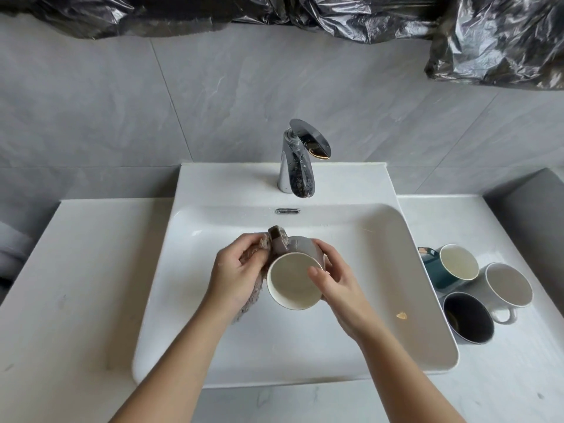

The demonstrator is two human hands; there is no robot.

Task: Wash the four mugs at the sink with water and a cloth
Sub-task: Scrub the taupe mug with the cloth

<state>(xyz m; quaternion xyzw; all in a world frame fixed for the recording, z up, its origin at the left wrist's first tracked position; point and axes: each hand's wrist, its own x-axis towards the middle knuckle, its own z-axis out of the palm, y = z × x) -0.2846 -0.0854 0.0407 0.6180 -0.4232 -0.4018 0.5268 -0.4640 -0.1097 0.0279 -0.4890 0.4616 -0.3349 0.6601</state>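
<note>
Over the white sink basin [381, 270] I hold a grey mug [293, 279] tilted with its cream inside facing me and its handle pointing up to the left. My right hand [332, 282] grips the mug's right side, thumb over the rim. My left hand [235, 273] holds a brownish-grey cloth [247, 300] pressed against the mug's left wall. Three other mugs stand on the counter to the right: a teal mug [439, 270], a light grey mug [508, 288] and a dark mug [468, 322]. No water runs from the chrome tap [297, 166].
A white counter [76, 285] flanks the basin on both sides. A small yellowish speck [401, 315] lies on the basin floor. Black plastic sheeting [494, 41] hangs along the top of the grey tiled wall.
</note>
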